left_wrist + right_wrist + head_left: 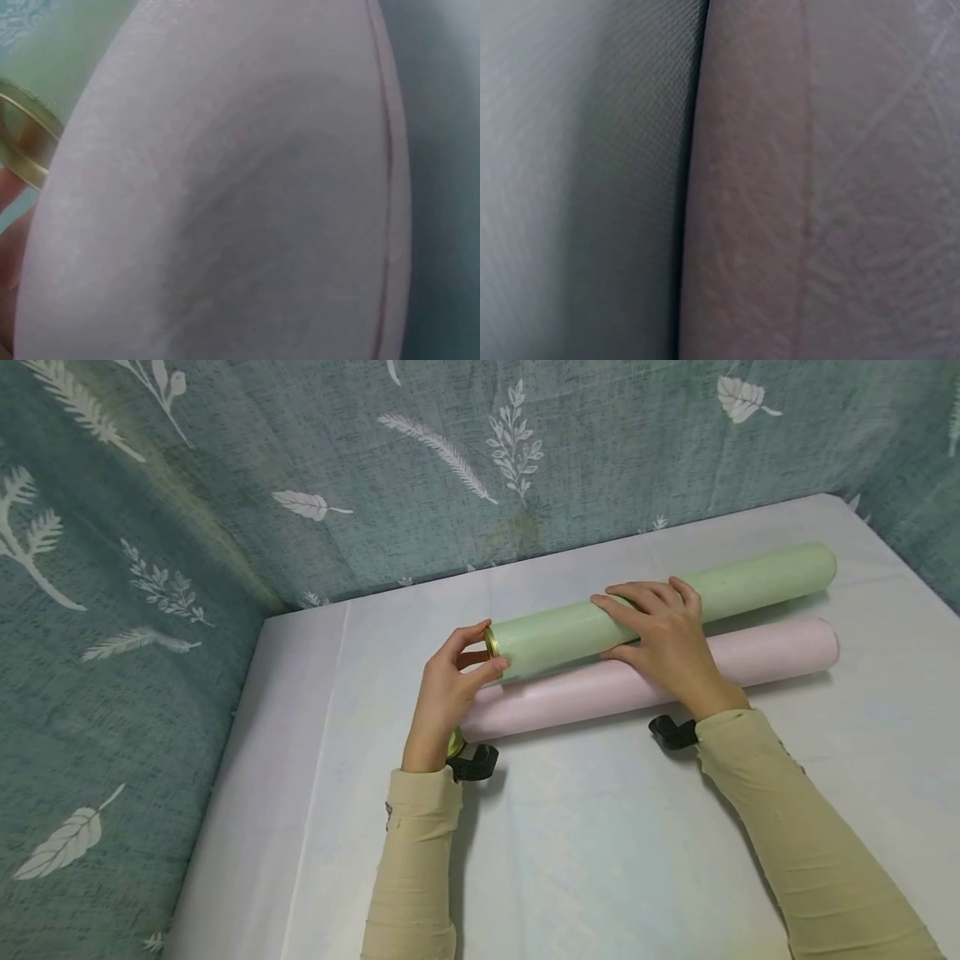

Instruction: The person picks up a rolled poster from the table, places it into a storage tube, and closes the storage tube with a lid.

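Observation:
A long pale green tube (757, 580) lies slantwise along the back of the table. My left hand (448, 683) holds its near-left end, thumb and fingers on either side of the gold rim (491, 642). Farther right, my right hand (666, 631) grips the middle of the green tube, fingers over the top. A similar pink tube (787, 653) lies just in front, close under the right thumb and palm. In the left wrist view the pink tube (225, 187) hides most of the left hand; the pink tube (877, 187) also fills half the right wrist view.
White cloth covers the table (585, 860). A green patterned curtain (420, 468) hangs behind and to the left. Black wrist cameras, one by the left wrist (474, 763) and one by the right (671, 732), sit low, close to the pink tube's front side.

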`<state>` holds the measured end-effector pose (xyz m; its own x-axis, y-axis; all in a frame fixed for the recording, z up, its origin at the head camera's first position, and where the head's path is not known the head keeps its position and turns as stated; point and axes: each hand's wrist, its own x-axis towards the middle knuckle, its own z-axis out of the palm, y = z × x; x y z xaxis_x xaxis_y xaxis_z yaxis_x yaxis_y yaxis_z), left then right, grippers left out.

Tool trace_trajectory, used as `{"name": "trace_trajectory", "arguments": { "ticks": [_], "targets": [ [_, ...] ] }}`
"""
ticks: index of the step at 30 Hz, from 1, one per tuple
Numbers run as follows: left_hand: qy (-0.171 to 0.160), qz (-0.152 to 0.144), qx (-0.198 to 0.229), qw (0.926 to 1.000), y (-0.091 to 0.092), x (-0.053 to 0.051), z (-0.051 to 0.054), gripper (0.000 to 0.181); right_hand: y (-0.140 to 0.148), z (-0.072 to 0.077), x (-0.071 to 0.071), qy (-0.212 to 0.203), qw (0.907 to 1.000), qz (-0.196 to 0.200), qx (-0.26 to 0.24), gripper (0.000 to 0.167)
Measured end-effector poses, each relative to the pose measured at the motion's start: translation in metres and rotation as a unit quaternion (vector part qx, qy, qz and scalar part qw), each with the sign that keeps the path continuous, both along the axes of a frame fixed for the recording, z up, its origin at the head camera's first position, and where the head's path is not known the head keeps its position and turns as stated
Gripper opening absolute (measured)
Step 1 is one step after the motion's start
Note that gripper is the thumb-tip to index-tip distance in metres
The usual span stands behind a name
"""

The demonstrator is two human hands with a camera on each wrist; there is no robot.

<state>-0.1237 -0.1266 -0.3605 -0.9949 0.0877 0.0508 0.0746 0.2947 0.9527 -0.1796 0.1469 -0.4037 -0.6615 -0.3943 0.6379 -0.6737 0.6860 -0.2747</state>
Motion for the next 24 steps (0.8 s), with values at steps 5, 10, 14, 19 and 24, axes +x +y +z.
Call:
{"name": "trace_trajectory", "arguments": {
  "ticks": [5, 10, 14, 19, 24],
  "targets": [
    [-0.007, 0.001, 0.003, 1.0, -0.001, -0.001, -0.001, 0.055, -0.001, 0.001, 0.0, -0.004, 1.0, -0.002, 0.004, 0.075],
    [-0.03, -0.01, -0.005, 0.9995, 0.0, -0.002, 0.001, 0.055, -0.001, 0.003, -0.001, -0.018, 0.9998, -0.006, 0.011, 0.078],
    [-0.039, -0.01, -0.02, 0.999, 0.0, -0.002, 0.002, 0.06, -0.001, 0.003, -0.001, -0.03, 0.9994, -0.008, 0.017, 0.08],
    [-0.049, 0.007, 0.03, 0.9983, -0.005, -0.003, -0.001, 0.061, 0.0, 0.002, -0.001, -0.047, 0.9986, -0.011, 0.019, 0.075],
    [-0.058, 0.038, 0.087, 0.9938, -0.017, -0.005, -0.005, 0.044, 0.001, 0.003, -0.001, -0.057, 0.9981, -0.014, 0.019, 0.064]
  ]
}}
